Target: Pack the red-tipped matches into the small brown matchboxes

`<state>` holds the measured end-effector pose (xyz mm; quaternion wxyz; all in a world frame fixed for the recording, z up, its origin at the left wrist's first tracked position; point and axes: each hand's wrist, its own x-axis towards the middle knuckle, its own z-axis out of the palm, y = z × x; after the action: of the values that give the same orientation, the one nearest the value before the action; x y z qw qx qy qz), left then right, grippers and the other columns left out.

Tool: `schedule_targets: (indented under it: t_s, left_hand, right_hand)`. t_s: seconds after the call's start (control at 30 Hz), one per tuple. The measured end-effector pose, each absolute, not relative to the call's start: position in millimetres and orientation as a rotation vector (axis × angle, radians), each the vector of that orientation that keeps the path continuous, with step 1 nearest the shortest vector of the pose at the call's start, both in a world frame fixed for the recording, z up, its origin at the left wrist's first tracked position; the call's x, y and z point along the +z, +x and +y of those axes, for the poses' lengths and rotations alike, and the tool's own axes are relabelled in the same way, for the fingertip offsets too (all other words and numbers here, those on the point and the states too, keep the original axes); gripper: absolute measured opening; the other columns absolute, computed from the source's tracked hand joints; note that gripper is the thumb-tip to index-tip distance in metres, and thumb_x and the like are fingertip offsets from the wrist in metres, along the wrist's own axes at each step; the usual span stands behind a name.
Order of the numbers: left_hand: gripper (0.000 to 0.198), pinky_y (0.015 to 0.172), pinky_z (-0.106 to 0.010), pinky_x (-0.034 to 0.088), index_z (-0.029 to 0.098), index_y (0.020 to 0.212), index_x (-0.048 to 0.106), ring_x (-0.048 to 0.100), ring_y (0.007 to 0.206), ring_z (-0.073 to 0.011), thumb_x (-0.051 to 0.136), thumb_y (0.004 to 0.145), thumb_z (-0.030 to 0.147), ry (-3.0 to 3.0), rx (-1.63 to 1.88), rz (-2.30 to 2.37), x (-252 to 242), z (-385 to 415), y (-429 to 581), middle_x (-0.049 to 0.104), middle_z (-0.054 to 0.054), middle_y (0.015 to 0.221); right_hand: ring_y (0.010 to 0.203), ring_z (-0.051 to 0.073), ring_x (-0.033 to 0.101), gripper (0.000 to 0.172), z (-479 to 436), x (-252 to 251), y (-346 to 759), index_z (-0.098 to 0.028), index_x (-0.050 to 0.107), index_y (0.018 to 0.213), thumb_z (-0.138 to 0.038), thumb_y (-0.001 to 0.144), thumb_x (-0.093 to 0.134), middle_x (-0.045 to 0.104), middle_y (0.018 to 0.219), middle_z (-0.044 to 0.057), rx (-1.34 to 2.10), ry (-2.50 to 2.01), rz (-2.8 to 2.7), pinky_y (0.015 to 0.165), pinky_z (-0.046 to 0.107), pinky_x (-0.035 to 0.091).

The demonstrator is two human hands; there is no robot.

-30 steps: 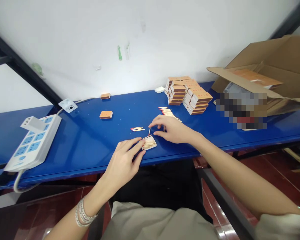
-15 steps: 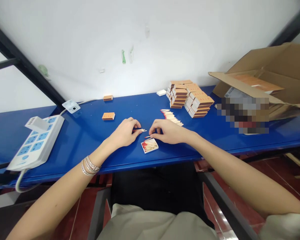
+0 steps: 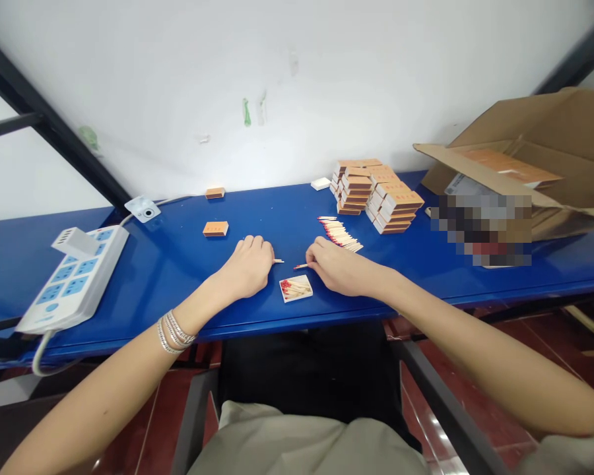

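Note:
Between my hands lies an open white matchbox tray [image 3: 296,298] with red-tipped matches [image 3: 295,287] inside. My left hand [image 3: 250,267], left of the tray, is closed on matches [image 3: 278,261]; only their pale ends stick out, so their number is hidden. To the right, my right hand [image 3: 334,267] pinches matches [image 3: 301,266] with the red heads pointing left, just above the tray's far edge in view. A loose row of matches [image 3: 340,233] lies on the blue table behind my right hand.
Stacked matchboxes [image 3: 376,191] stand by the wall, with a white tray [image 3: 321,184] beside them. Two matchboxes lie back left, the nearer one [image 3: 216,229] flat. A power strip [image 3: 76,280] is at left, an open cardboard box [image 3: 515,152] at right.
My left hand has turned over its matches, so fewer show. My right hand has drawn slightly right, away from the left one, with its matches. The tray is nearly where it was.

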<state>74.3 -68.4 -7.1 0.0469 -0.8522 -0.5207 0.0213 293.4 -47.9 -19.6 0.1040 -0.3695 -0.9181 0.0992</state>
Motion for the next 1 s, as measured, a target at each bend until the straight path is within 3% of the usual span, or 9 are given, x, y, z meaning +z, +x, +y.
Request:
schedule_targets:
  t_s: [0.17, 0.3, 0.67, 0.83, 1.0]
  left_hand:
    - [0.025, 0.082, -0.044, 0.041, 0.012, 0.096, 0.058, 0.049, 0.088, -0.0266, 0.034, 0.096, 0.018, -2.675, -0.144, -1.567, 6.8, -76.1, 72.7, 0.058, -0.015, 0.096]
    - [0.025, 0.082, -0.045, 0.042, 0.014, 0.093, 0.057, 0.048, 0.085, -0.0258, 0.033, 0.097, 0.021, -2.708, -0.262, -1.543, 23.1, -91.8, 77.3, 0.056, -0.013, 0.095]
    - [0.019, 0.079, -0.048, 0.043, 0.009, 0.095, 0.061, 0.047, 0.090, -0.0309, 0.046, 0.085, 0.010, -2.679, 0.014, -1.668, 14.1, -116.5, 118.7, 0.054, -0.018, 0.100]
    - [0.019, 0.079, -0.047, 0.043, 0.010, 0.096, 0.061, 0.047, 0.091, -0.0304, 0.043, 0.091, 0.016, -2.698, -0.061, -1.663, 8.8, -117.5, 122.5, 0.055, -0.018, 0.100]
    - [0.021, 0.086, -0.046, 0.044, 0.014, 0.103, 0.057, 0.048, 0.094, -0.0261, 0.039, 0.098, 0.024, -2.825, -0.363, -1.679, 6.4, -124.0, 99.4, 0.054, -0.013, 0.106]
  right_hand:
    - [0.083, 0.018, 0.054, 0.014, -63.9, -11.0, 295.6, -0.018, 0.052, 0.092, -0.017, 0.097, 0.040, 0.054, 0.098, 0.009, 0.542, -0.951, -2.574, 0.077, 0.033, 0.047]
    - [0.082, 0.019, 0.055, 0.015, -79.8, -5.3, 287.1, -0.017, 0.056, 0.094, -0.015, 0.095, 0.041, 0.054, 0.096, 0.009, 0.531, -0.870, -2.618, 0.078, 0.035, 0.047]
    - [0.084, 0.017, 0.057, 0.016, -71.2, -12.7, 317.0, -0.018, 0.057, 0.105, -0.023, 0.089, 0.057, 0.060, 0.097, 0.006, 0.643, -0.960, -2.450, 0.076, 0.031, 0.047]
    - [0.080, 0.016, 0.058, 0.018, -75.5, -17.2, 313.2, -0.018, 0.059, 0.107, -0.027, 0.091, 0.056, 0.059, 0.095, 0.006, 0.680, -0.926, -2.402, 0.073, 0.030, 0.048]
    - [0.073, 0.013, 0.056, 0.014, -77.5, -21.5, 309.4, -0.019, 0.062, 0.102, -0.023, 0.089, 0.058, 0.060, 0.092, 0.004, 0.740, -0.891, -2.367, 0.069, 0.028, 0.046]
